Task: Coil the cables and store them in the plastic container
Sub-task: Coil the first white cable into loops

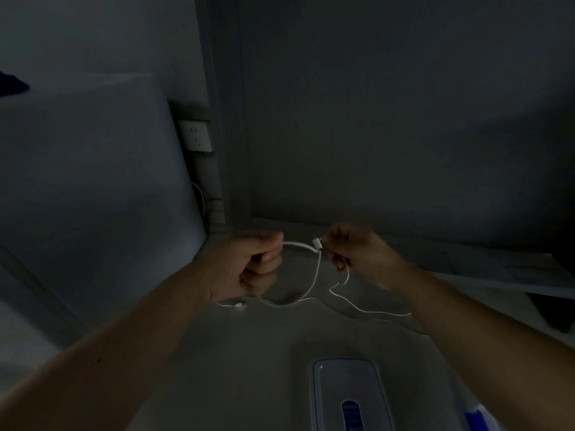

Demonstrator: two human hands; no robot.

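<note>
A thin white cable [314, 284] hangs in a loop between my two hands above a dim grey tabletop. My left hand [255, 262] is closed in a fist around one stretch of it. My right hand [354, 253] pinches the cable just behind its white plug [316, 245]. The rest of the cable trails down onto the table, one part running right [373, 312] and another ending in a small connector [239, 305] under my left wrist. A clear plastic container [345, 393] with a lid lies near the front edge, below my hands.
The grey tabletop [236, 353] fills the lower middle. A wall socket [196, 135] sits on the wall at the left, beside a large pale panel [93, 169]. Flat papers or boards [504, 269] lie at the right. Something blue [476, 418] shows by the container.
</note>
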